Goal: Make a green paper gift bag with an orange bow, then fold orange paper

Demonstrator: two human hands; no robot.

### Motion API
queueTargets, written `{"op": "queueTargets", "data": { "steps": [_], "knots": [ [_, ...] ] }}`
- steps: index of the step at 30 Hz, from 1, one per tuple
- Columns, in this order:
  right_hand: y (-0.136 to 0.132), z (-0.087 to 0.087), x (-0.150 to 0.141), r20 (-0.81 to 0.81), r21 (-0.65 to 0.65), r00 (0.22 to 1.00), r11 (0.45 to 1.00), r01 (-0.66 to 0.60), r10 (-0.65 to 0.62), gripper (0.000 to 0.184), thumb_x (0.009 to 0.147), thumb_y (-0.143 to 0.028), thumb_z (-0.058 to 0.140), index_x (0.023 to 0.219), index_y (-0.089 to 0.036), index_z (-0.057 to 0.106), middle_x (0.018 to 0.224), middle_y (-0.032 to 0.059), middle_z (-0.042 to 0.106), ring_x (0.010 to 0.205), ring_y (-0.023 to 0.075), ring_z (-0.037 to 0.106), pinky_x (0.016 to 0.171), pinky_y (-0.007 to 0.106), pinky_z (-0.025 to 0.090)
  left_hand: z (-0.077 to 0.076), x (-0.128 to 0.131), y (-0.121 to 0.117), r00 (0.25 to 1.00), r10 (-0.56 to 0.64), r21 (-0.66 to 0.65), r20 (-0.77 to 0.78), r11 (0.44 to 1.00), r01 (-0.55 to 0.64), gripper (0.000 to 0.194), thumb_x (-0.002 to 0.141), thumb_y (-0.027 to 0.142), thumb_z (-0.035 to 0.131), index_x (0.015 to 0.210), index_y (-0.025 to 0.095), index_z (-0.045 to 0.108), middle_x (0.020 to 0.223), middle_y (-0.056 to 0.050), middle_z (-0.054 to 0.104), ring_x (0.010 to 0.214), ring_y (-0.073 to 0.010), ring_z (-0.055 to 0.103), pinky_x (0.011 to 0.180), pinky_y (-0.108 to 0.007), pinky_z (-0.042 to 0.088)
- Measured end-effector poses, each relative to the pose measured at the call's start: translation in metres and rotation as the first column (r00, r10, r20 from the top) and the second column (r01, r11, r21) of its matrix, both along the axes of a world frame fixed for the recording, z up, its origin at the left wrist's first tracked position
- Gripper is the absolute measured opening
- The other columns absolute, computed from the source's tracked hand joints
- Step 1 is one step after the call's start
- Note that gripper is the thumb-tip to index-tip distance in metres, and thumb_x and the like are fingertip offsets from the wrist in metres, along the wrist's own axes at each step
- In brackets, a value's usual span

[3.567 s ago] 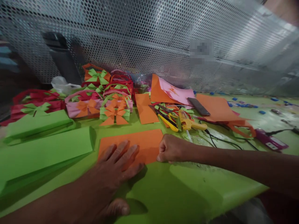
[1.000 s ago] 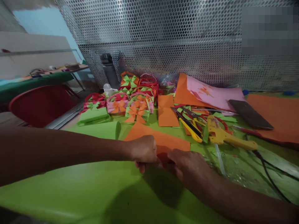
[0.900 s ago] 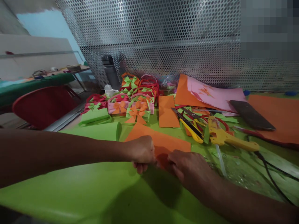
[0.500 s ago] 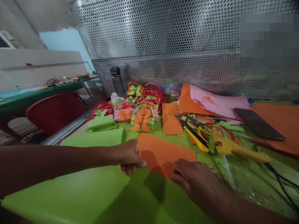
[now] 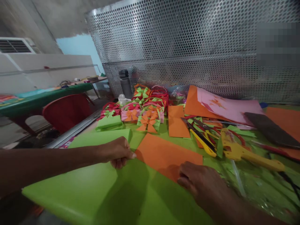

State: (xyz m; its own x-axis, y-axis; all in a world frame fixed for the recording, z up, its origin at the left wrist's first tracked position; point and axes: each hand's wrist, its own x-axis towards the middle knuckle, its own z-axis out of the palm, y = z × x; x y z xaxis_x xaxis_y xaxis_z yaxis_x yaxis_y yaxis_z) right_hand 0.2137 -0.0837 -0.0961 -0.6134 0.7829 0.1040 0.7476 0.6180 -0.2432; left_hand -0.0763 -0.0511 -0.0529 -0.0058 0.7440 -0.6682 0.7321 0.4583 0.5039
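Observation:
An orange sheet of paper (image 5: 161, 153) lies at a slant in front of me. My left hand (image 5: 119, 153) is closed in a pinch at the sheet's left corner, thumb and finger at its tip. On the lower right edge of the sheet, my right hand (image 5: 199, 181) grips with curled fingers; its fingertips are partly hidden. Beyond the left hand lies a light green sheet (image 5: 103, 138), with a folded green piece (image 5: 109, 122) behind it. A smaller orange rectangle of paper (image 5: 177, 120) lies past the far edge of the held sheet.
Small paper bags with bows (image 5: 150, 120) stand in a group at the back, near a grey bottle (image 5: 126, 86). To the right are yellow-handled scissors (image 5: 202, 142), a yellow glue gun (image 5: 236, 150), a dark phone (image 5: 269, 128) and pink sheets (image 5: 229, 103). A red chair (image 5: 67, 112) stands left.
My left hand has moved left along the orange sheet to its corner, uncovering more of the left edge. The right hand keeps its place on the sheet. The view has shifted slightly left.

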Motion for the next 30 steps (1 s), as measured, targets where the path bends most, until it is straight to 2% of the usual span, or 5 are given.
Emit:
{"op": "queueTargets", "data": {
  "steps": [11, 17, 19, 22, 30],
  "knots": [
    [0.000, -0.004, 0.002, -0.036, 0.054, 0.999, 0.998, -0.019, 0.021, 0.012, 0.076, -0.016, 0.063, 0.068, -0.020, 0.055, 0.061, -0.0027, 0.062, 0.050, 0.0172, 0.060, 0.044, 0.026, 0.019, 0.002, -0.005, -0.008, 0.995, 0.102, 0.026, -0.022, 0.994, -0.102, 0.030, 0.067, 0.040, 0.061, 0.051, 0.018, 0.047, 0.044, -0.002, 0.057, 0.036, -0.0135, 0.052, 0.034, -0.022, 0.037],
    [0.000, -0.002, 0.001, -0.029, 0.000, 0.999, 1.000, -0.017, 0.017, 0.011, 0.078, -0.016, 0.062, 0.070, -0.019, 0.057, 0.063, -0.0014, 0.063, 0.054, 0.0180, 0.061, 0.047, 0.027, 0.022, 0.022, 0.022, -0.030, 0.970, -0.126, 0.187, -0.206, 0.968, 0.166, 0.024, 0.074, 0.028, 0.056, 0.053, 0.018, 0.051, 0.050, -0.004, 0.059, 0.050, -0.0198, 0.060, 0.047, -0.027, 0.041],
    [-0.001, -0.002, 0.001, -0.031, 0.031, 0.999, 0.999, -0.034, 0.034, 0.012, 0.077, -0.015, 0.064, 0.068, -0.019, 0.057, 0.063, -0.0009, 0.062, 0.054, 0.0176, 0.060, 0.047, 0.027, 0.022, 0.025, 0.040, -0.042, 0.701, -0.474, 0.398, -0.533, 0.591, 0.702, 0.011, 0.079, 0.022, 0.053, 0.077, 0.017, 0.062, 0.076, -0.008, 0.067, 0.070, -0.0225, 0.063, 0.061, -0.031, 0.045],
    [-0.003, -0.002, 0.000, -0.023, 0.096, 0.999, 0.995, -0.041, 0.043, 0.013, 0.074, -0.013, 0.065, 0.065, -0.018, 0.057, 0.060, -0.0008, 0.061, 0.050, 0.0161, 0.057, 0.047, 0.028, 0.021, 0.019, 0.067, -0.051, 0.393, -0.537, 0.358, -0.747, 0.174, 0.917, 0.032, 0.076, 0.014, 0.056, 0.108, 0.015, 0.060, 0.107, -0.015, 0.064, 0.095, -0.0253, 0.060, 0.073, -0.033, 0.046],
    [0.000, 0.000, -0.001, -0.039, 0.184, 0.995, 0.980, -0.079, 0.087, 0.013, 0.077, -0.018, 0.064, 0.065, -0.018, 0.058, 0.058, -0.0007, 0.062, 0.048, 0.0144, 0.056, 0.045, 0.029, 0.019, -0.021, 0.084, -0.037, 0.236, -0.363, 0.211, -0.901, 0.108, 0.971, 0.024, 0.078, 0.014, 0.059, 0.099, 0.006, 0.068, 0.096, -0.021, 0.068, 0.076, -0.0261, 0.064, 0.059, -0.033, 0.046]
  ]
}}
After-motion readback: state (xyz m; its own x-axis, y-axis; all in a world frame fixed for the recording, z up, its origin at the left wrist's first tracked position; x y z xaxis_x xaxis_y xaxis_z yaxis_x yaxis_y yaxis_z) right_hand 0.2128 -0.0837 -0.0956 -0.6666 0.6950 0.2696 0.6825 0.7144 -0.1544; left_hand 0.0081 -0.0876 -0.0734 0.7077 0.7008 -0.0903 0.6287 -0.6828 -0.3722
